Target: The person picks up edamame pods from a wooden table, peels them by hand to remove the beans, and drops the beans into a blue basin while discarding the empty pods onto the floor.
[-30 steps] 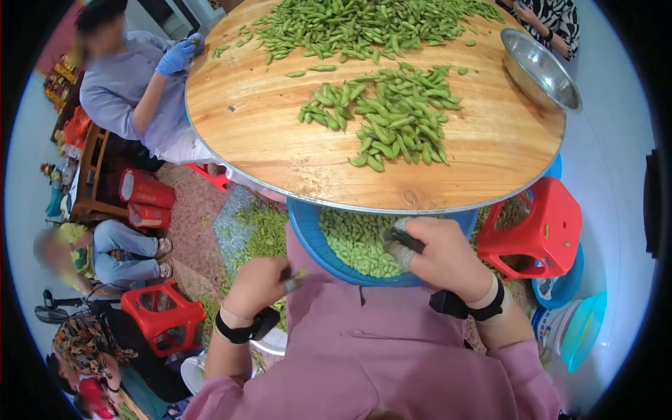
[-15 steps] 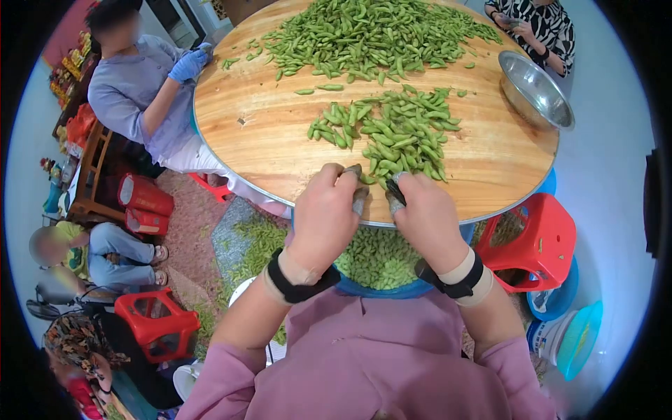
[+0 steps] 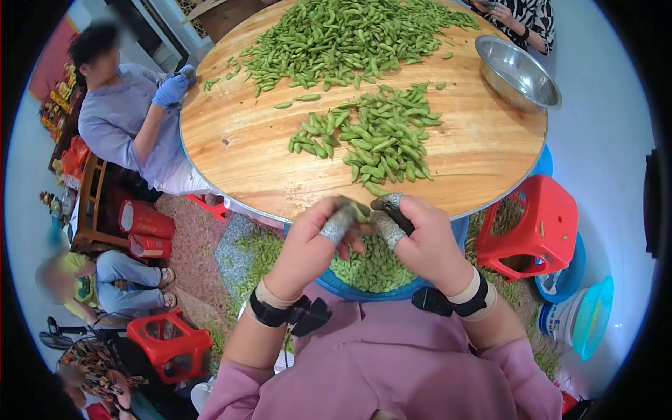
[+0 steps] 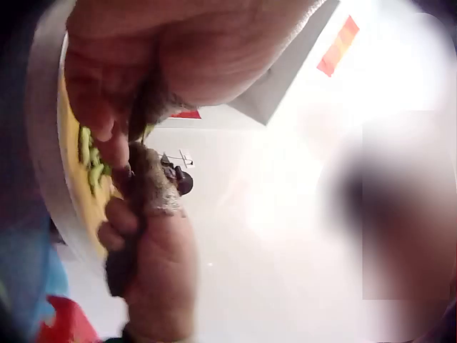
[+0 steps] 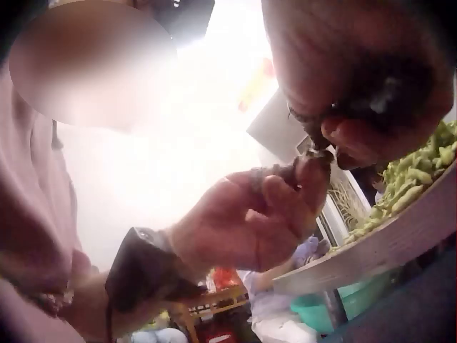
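My left hand (image 3: 311,234) pinches a green soybean pod (image 3: 361,212) between wrapped thumb and fingers, above the table's near edge. Close against it, my right hand (image 3: 427,234) grips a slim black object (image 3: 397,214); its kind is not clear. Grey wrapping covers both thumbs. Under the hands, a blue basin (image 3: 343,285) holds shelled green beans (image 3: 381,269), partly hidden by the fingers. In the right wrist view the left hand (image 5: 250,214) meets the right hand (image 5: 357,78) at the fingertips. A small pile of pods (image 3: 385,136) lies just beyond them.
The round wooden table (image 3: 231,168) bears a large heap of pods (image 3: 343,42) and a steel bowl (image 3: 518,73). Red stools (image 3: 528,224) stand right and left. A person with blue gloves (image 3: 171,91) sits at the left; another sits at the far right.
Both hands went from above the basin up to the small pile's near edge, then drew back over the table edge. The left hand now holds a pod from there.
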The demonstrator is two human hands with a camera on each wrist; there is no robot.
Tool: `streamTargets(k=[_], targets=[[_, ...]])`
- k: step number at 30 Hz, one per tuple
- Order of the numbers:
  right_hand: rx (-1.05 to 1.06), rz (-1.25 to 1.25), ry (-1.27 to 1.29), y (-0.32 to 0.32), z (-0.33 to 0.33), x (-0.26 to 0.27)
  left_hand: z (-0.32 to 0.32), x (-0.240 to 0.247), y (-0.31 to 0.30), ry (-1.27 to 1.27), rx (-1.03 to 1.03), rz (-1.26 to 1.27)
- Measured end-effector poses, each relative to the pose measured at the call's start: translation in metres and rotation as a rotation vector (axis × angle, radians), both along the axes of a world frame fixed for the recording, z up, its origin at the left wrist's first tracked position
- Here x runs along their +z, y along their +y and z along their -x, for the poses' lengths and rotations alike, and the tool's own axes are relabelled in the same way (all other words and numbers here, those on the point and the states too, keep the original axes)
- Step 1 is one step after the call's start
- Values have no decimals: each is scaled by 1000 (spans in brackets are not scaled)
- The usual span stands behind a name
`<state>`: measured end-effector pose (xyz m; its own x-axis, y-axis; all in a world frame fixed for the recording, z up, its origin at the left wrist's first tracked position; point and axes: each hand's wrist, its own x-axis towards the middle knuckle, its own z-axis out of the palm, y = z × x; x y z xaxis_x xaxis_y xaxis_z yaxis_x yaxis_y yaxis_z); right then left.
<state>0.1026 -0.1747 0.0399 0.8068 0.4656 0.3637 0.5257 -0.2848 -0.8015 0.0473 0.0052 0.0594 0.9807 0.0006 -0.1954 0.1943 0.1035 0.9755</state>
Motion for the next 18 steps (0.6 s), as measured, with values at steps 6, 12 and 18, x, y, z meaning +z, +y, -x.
streamTargets(k=[6, 12, 18], targets=[[276, -202, 817, -12, -7, 14, 6, -9, 5, 232, -230, 456], [341, -315, 902, -17, -6, 3, 10, -21, -5, 280, -267, 585], [229, -23, 255, -17, -1, 2, 19, 5, -11, 204, -192, 75]])
